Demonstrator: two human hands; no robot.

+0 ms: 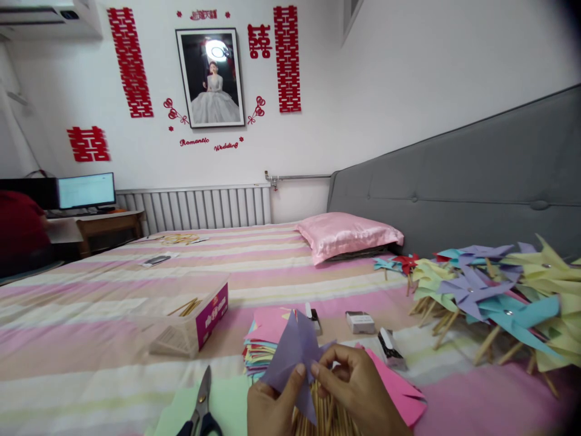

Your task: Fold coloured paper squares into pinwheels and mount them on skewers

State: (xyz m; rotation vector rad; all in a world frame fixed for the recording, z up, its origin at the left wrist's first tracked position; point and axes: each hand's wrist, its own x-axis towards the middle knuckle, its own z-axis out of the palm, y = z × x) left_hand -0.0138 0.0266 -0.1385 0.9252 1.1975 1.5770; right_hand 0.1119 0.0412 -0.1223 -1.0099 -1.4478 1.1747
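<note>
A purple paper pinwheel sheet (290,354), partly folded, is held up between my two hands. My left hand (275,406) pinches its lower left part with the thumb in front. At the paper's centre, my right hand (349,384) closes thumb and finger on it; any small item in that pinch is hidden. Right below lies a bundle of thin wooden sticks (324,418). Behind the paper stands a stack of coloured paper (261,345). A pink cut sheet (399,390) shows beyond my right hand. Scissors (202,406) lie partly spread on green paper (229,399), left of my left hand.
Finished pinwheels (472,290) on sticks pile up at the right. A clear plastic box (181,339) with a few sticks is at the left. Small boxes (361,322) sit ahead, and a pink pillow (349,236) lies farther back. A person in red (20,230) is at far left.
</note>
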